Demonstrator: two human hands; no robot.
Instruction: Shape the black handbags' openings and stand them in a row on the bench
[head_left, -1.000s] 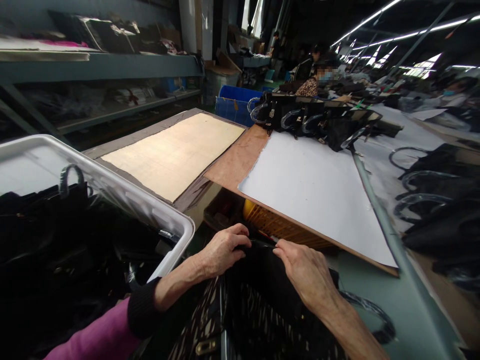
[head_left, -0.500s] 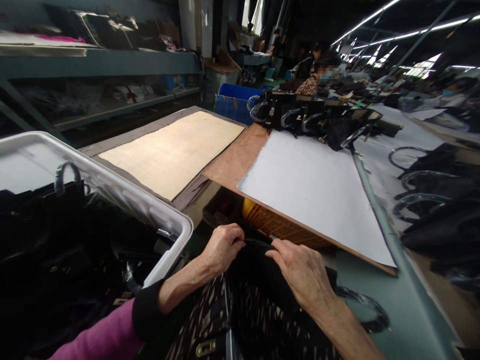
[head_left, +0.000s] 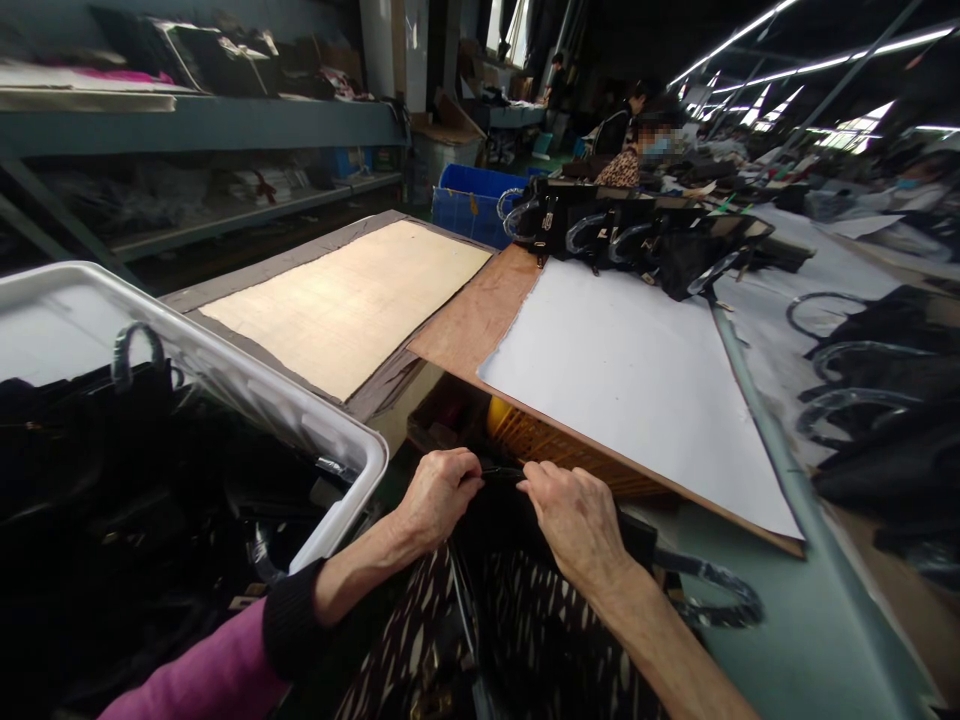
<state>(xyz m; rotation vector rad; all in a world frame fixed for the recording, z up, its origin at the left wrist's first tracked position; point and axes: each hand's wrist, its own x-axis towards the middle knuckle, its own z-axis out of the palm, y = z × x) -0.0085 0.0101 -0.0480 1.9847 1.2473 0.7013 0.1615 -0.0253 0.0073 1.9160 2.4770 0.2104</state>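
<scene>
A black handbag (head_left: pixel 499 540) is held up by its top edge, in front of cloth with pale flecks. My left hand (head_left: pixel 442 492) pinches the edge on one side, thumb against the fingers. My right hand (head_left: pixel 574 510) grips the same edge a short way to the right, its fingers curled. Between the hands runs a short dark strip of the edge. A plastic-wrapped handle (head_left: pixel 716 590) sticks out to the right, past my right wrist. Low in the view is a dim gold-coloured metal fitting (head_left: pixel 433 703).
At left stands a white bin (head_left: pixel 360 480) full of black bags. Ahead, a white sheet (head_left: pixel 637 370) lies on a brown board (head_left: pixel 469 315), with several black bags (head_left: pixel 600 225) behind it. More bags (head_left: pixel 892 430) lie at right. A yellow crate (head_left: pixel 547 440) sits beneath the board.
My right hand has moved left, closer to my left hand, and the wrapped handle has shifted left with it. My left hand has moved slightly left. The gold fitting sits lower and dimmer.
</scene>
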